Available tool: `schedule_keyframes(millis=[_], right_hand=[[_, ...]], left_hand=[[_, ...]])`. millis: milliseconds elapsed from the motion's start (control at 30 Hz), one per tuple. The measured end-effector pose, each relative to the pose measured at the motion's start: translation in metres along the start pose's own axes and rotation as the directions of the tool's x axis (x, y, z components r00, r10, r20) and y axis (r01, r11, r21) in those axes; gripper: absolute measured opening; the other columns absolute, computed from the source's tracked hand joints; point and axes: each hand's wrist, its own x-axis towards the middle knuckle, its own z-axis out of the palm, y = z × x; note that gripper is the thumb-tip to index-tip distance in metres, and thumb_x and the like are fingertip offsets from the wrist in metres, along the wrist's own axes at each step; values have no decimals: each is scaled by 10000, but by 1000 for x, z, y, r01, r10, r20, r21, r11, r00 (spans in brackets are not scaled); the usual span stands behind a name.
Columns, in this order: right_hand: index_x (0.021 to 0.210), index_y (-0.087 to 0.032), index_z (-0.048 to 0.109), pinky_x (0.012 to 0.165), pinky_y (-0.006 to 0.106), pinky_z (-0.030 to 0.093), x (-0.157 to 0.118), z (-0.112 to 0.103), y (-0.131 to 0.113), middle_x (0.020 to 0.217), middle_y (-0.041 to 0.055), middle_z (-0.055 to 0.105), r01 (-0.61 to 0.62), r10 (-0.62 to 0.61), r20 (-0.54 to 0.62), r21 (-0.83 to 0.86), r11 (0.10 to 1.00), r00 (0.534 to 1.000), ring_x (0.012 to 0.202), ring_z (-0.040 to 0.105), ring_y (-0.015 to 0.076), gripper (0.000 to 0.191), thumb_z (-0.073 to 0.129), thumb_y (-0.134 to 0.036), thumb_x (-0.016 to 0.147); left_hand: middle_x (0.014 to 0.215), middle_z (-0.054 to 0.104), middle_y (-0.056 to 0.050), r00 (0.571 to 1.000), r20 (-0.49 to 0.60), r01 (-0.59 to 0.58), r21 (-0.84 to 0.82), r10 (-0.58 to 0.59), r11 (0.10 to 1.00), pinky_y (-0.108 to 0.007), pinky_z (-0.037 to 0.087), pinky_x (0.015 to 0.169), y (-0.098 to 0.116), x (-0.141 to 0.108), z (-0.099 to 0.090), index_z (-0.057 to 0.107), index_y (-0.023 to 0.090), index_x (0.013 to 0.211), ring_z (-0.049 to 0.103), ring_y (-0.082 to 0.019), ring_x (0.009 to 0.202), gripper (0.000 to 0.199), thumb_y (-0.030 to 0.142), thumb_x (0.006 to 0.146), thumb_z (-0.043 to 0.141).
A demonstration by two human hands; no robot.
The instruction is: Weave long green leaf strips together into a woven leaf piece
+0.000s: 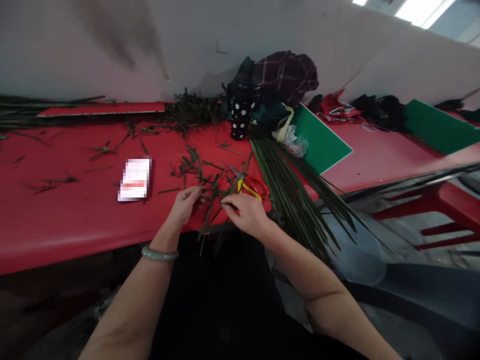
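Near the front edge of the red table (93, 215), my left hand (188, 202) has its fingers bent together at a dark green leaf strip (213, 195). My right hand (243, 212) is closed in a pinch on the right side of the same crossing strips. Strip ends hang below both hands over the edge. Scissors (253, 187) with red and yellow handles lie just beyond my right hand, their blades partly under strips. Cut leaf pieces (191, 162) are scattered beyond my hands. Long green leaves (288, 195) lie to the right, overhanging the table.
A phone-like object (135, 179), blurred out, lies at left. A flowered black tumbler (243, 110) stands at the back beside plaid cloth (287, 72). Green boards (320, 142) lie at right. A red stool (450, 205) and a grey chair (423, 290) stand beyond the table edge.
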Motion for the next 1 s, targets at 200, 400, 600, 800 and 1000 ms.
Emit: schedule_keyframes(millis=[200,400,600,800,1000], right_hand=[[915,-214,600,655,245,378,14,39,-35,820,39,669,237,-190,275,-148,960,942,776,581,140,286,329,-301,887],[898,-212,602,599,246,356,15,45,-47,789,33,666,371,-231,582,-133,919,780,737,589,144,252,365,-292,870],[906,-243,610,597,235,368,9,44,-46,817,12,673,317,-244,701,27,948,670,745,597,138,207,434,-328,839],[798,-197,601,645,239,411,39,40,-9,741,9,638,-159,131,140,212,964,981,685,569,123,258,466,-417,796],[778,-193,542,526,216,397,73,57,14,620,-31,548,-325,373,-10,469,821,928,590,512,108,259,520,-444,720]], left_hand=[[622,617,-6,989,144,35,39,-40,999,-213,412,524,7,3,-4,625,138,884,537,-96,539,364,401,635,651],[618,605,-7,997,71,-8,-188,21,982,-232,452,594,4,10,-10,609,105,807,554,-90,559,219,240,636,637],[581,580,14,998,-61,7,-312,-28,950,-207,429,520,4,15,-13,583,123,717,530,-76,514,177,221,590,658],[542,526,25,999,18,49,-272,-46,961,-182,346,457,5,9,-15,577,138,643,460,-50,477,159,267,613,666],[561,543,25,994,112,27,-184,-6,982,-194,343,514,1,8,-16,602,132,615,455,-50,514,177,280,588,694]])
